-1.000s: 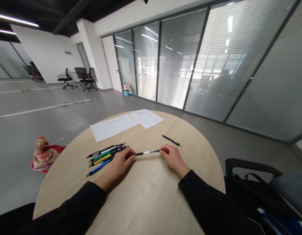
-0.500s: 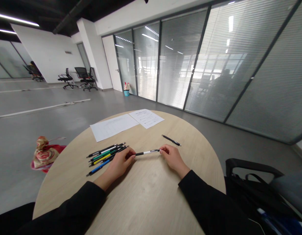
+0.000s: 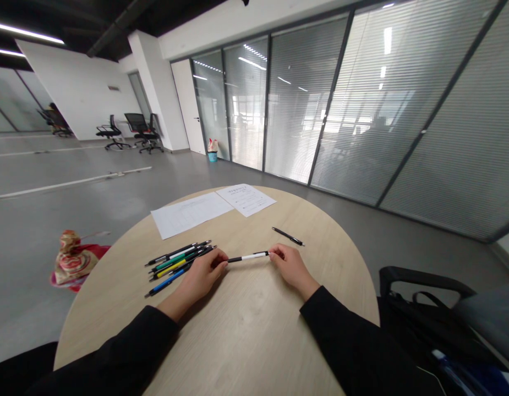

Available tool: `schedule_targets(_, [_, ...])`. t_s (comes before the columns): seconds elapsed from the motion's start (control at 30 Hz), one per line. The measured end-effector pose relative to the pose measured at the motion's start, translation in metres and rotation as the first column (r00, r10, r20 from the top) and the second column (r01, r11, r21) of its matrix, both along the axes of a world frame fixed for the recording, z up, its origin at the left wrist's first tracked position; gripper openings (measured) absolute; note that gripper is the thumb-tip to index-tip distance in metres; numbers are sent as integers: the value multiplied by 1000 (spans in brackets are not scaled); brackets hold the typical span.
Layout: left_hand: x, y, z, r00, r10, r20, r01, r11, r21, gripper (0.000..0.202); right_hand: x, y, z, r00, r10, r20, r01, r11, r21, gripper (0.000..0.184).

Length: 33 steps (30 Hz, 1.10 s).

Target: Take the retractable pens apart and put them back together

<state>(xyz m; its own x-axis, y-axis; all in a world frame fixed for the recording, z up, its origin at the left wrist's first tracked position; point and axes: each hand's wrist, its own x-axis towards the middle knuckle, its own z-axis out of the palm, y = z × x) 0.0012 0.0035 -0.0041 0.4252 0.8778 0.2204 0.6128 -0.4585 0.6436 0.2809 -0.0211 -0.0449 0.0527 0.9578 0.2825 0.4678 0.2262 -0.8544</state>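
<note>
A slim white-and-black mechanical pencil (image 3: 248, 257) lies level above the round light-wood table (image 3: 254, 335), its ends pinched between my left hand (image 3: 200, 278) and my right hand (image 3: 291, 268). Just beyond my left hand lies a bundle of several pens (image 3: 175, 265) with black, green, yellow and blue barrels, close to my fingers. A lone black pen (image 3: 288, 236) rests on the wood above my right hand, apart from it. Farther away lie a ruled paper sheet (image 3: 190, 214) and a printed paper sheet (image 3: 246, 199).
A patterned red cloth bag (image 3: 75, 261) sits on the floor left of the table. A black bag on a chair (image 3: 423, 324) crowds the lower right. Office chairs (image 3: 144, 132) stand far back, with a seated person (image 3: 54, 114) beyond, and a blinded glass partition (image 3: 304, 104) runs along the right.
The view has shifted very slightly. My hands and the pencil keep the same hold and place.
</note>
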Motion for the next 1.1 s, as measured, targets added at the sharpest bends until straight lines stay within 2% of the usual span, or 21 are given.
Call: schedule_targets(1.1, [2, -3, 5, 1000, 9, 1, -9, 1000, 15, 22, -1, -2, 7, 998, 34, 50, -35, 999, 6, 24])
